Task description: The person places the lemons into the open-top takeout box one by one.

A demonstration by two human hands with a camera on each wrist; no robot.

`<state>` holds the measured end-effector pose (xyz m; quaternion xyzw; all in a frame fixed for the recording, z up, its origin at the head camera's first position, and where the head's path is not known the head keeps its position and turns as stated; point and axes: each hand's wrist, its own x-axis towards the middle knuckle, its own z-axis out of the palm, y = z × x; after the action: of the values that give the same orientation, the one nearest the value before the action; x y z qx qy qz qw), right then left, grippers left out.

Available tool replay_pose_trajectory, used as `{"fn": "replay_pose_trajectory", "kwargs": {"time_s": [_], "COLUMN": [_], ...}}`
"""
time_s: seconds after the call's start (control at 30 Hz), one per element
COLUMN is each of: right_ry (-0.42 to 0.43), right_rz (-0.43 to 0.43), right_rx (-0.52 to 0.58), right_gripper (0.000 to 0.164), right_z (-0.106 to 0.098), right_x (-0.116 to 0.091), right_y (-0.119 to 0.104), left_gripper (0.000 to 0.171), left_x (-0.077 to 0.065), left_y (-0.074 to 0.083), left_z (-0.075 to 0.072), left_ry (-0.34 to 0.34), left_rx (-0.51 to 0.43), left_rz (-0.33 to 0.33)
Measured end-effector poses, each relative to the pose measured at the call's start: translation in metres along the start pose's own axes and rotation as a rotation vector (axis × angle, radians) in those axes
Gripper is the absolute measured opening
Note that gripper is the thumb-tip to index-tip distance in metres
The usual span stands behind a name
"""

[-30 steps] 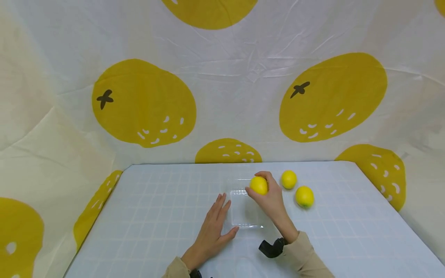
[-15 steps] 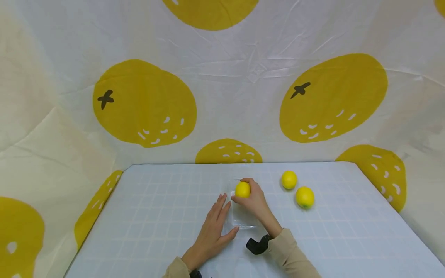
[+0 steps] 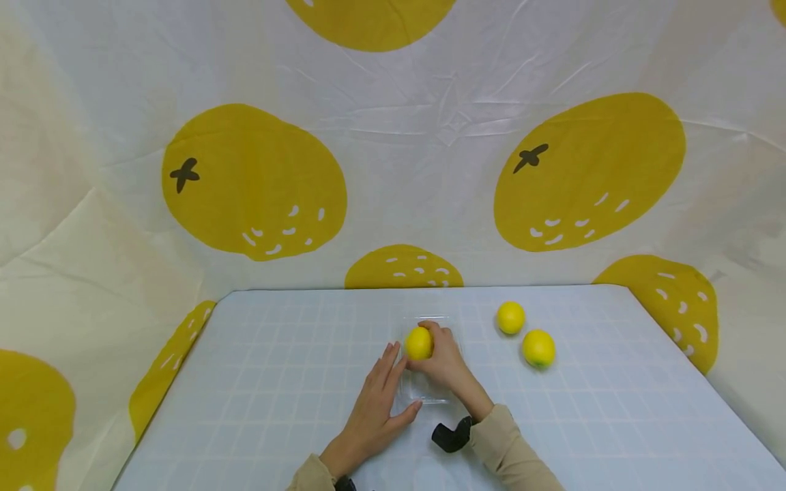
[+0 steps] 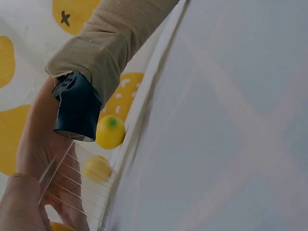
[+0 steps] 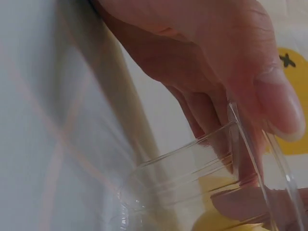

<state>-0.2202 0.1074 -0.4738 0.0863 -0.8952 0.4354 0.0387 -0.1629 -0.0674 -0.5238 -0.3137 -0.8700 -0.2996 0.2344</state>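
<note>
Head view, held yellow fruit (image 3: 419,343): over the far-left part of the clear container (image 3: 428,391), ahead of and left of the right palm; whether it rests on the floor is unclear.
Head view, fruit's long axis: front to back, only slightly longer than wide.
Head view, right hand (image 3: 447,365): nearer the fruit; thumb on the near side and fingers on the far side pinch it, spread to its width.
Head view, left hand (image 3: 371,409): fingers straight, thumb apart, along the container's left side, holding no fruit.
Head view, two loose fruits: one farther (image 3: 510,318), one nearer (image 3: 539,348), both right of the container on the table (image 3: 288,395).
Left wrist view, container wall: ribbed, standing between the left thumb and the right hand; a sliver of held fruit shows at the bottom edge.
Right wrist view, left thumb: overlaps the container's rim; contact is hard to judge.
Right wrist view, held fruit: blurred behind clear plastic, beside the right thumb.
</note>
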Motion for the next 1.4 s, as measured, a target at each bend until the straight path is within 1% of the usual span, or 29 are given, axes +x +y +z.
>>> {"fn": "replay_pose_trajectory", "kwargs": {"time_s": [0.1,0.2,0.27,0.47,0.57,0.7,0.77,0.9,1.17,1.23,1.4], "right_ry": [-0.018,-0.024,-0.026,-0.005,0.037,0.053,0.043,0.046,0.049,0.048,0.038], "right_rz": [-0.023,-0.010,0.016,0.035,0.010,-0.008,-0.001,-0.014,-0.004,-0.017,-0.014], "right_rx": [-0.010,-0.012,-0.010,-0.026,-0.014,0.006,0.021,0.026,0.029,0.025,0.030], "right_gripper": [0.073,0.073,0.074,0.076,0.071,0.068,0.068,0.067,0.066,0.066,0.065], "right_z": [-0.0024,-0.0029,-0.0019,-0.0001,0.0004,0.0002,-0.0003,0.0002,0.0009,0.0010,-0.0006], "right_x": [-0.0029,-0.0039,-0.0035,-0.0026,-0.0015,0.0005,0.0007,0.0000,0.0004,0.0001,-0.0015], "right_y": [-0.0034,-0.0047,-0.0039,-0.0020,-0.0013,0.0013,0.0015,0.0012,0.0008,-0.0002,-0.0041], "left_gripper": [0.070,0.070,0.070,0.070,0.070,0.071,0.071,0.070,0.070,0.071,0.071], "left_x": [-0.0008,-0.0010,-0.0005,0.0004,0.0009,0.0011,0.0009,0.0005,0.0007,0.0005,0.0001], "left_y": [0.0003,0.0005,0.0006,0.0007,0.0010,0.0010,0.0008,0.0010,0.0006,0.0005,0.0006], "left_z": [0.0003,0.0005,0.0003,-0.0012,-0.0017,-0.0014,-0.0011,-0.0007,-0.0011,-0.0011,-0.0005], "left_ry": [-0.002,-0.003,-0.004,0.001,0.006,0.007,0.002,-0.008,-0.002,-0.001,0.000], "left_rx": [0.000,-0.003,-0.004,-0.011,-0.008,-0.006,-0.007,-0.011,0.000,0.001,0.002], "left_rz": [-0.003,-0.003,-0.002,0.011,0.015,0.012,0.006,-0.005,0.001,0.003,0.006]}}
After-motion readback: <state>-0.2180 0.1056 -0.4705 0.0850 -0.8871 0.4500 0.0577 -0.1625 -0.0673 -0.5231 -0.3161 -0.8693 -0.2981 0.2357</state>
